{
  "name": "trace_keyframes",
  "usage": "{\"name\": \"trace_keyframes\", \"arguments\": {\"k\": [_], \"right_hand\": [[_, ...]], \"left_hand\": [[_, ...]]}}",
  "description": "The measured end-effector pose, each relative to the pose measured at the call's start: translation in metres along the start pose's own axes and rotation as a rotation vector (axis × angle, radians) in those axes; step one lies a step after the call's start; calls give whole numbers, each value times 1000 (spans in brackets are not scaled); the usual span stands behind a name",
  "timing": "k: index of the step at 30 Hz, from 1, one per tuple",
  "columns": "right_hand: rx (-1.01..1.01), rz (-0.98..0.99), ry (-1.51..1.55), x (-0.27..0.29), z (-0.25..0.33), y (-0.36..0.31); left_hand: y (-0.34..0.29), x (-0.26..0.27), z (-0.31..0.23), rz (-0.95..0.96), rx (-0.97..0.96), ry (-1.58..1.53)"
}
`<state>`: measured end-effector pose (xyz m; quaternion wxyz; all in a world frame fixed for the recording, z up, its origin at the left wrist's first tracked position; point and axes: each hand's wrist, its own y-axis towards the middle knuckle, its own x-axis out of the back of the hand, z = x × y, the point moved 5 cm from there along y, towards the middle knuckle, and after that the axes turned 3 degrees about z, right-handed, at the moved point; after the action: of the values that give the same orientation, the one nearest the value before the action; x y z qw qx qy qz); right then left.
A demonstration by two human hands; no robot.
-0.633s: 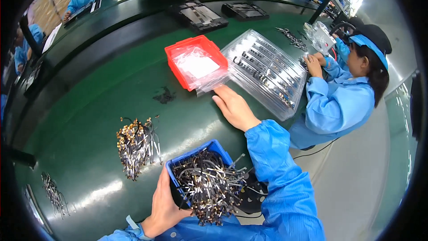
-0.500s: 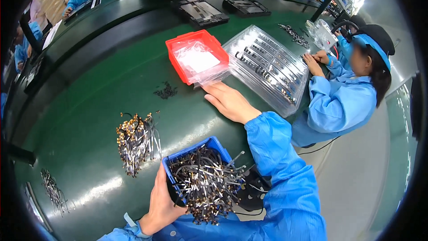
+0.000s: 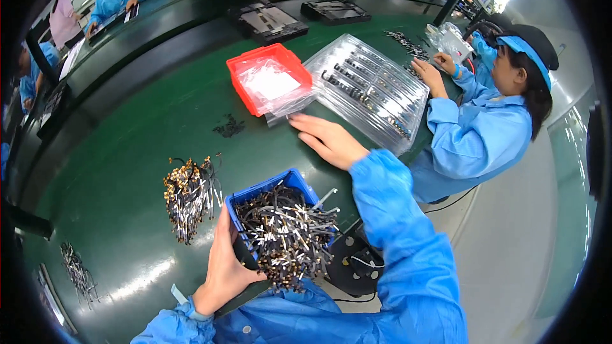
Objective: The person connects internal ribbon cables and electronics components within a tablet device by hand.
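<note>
A blue plastic bin (image 3: 233, 211), heaped with short black-and-silver flex cables (image 3: 287, 232), sits at the near table edge. My left hand (image 3: 223, 258) is wrapped round its left side, thumb at the near end. My right hand (image 3: 333, 142) lies with fingers stretched out, palm down and holding nothing, beside the near right corner of a red bin (image 3: 241, 91). A clear plastic bag (image 3: 271, 76) with a white sheet lies in that bin and hangs over its rim near my fingertips. A pile of flex cables with gold ends (image 3: 188, 197) lies left of the blue bin.
Clear trays (image 3: 322, 92) holding rows of small parts stand right of the red bin. Small black pieces (image 3: 229, 126) and another cable bunch (image 3: 78, 271) lie on the green table. A co-worker (image 3: 484, 114) works at the right; black fixtures (image 3: 271, 20) stand behind.
The blue bin has moved a little away from me, onto the table, with my left hand still on it. My right hand has shifted slightly rightward from the red bin. The view has turned slightly.
</note>
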<state>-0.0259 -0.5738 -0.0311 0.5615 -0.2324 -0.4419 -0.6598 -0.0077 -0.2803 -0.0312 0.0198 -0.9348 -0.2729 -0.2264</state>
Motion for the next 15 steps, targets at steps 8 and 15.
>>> {"name": "trace_keyframes", "arguments": {"k": [8,15], "right_hand": [[43,93,-102,2,8,-28],[-106,14,-220,-1,80,-128]], "left_hand": [[5,9,5,-42,32,-278],[106,-22,-13,-104,-90,-385]]}}
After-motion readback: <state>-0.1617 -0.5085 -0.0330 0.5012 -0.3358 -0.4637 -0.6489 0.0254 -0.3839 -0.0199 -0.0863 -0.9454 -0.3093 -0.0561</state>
